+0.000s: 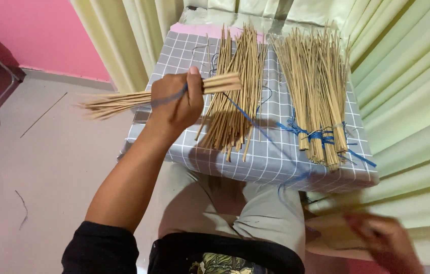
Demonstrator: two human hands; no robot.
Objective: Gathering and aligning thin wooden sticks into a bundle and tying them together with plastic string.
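My left hand (174, 101) grips a bundle of thin tan sticks (118, 101) held sideways over the left edge of a small table, thick ends pointing right. A blue string (248, 119) runs from the bundle down across the table toward my right hand (385, 241), which is blurred low at the right, below the table's edge; the string's far end is hard to follow. A loose pile of sticks (235, 101) lies on the middle of the table. A larger bundle tied with blue string (319, 96) lies on the right.
The table has a grey checked cover (276, 162) and stands against pale green curtains (407, 91). A pink wall (37, 30) and bare floor (47, 167) lie to the left. My knees sit under the table's near edge.
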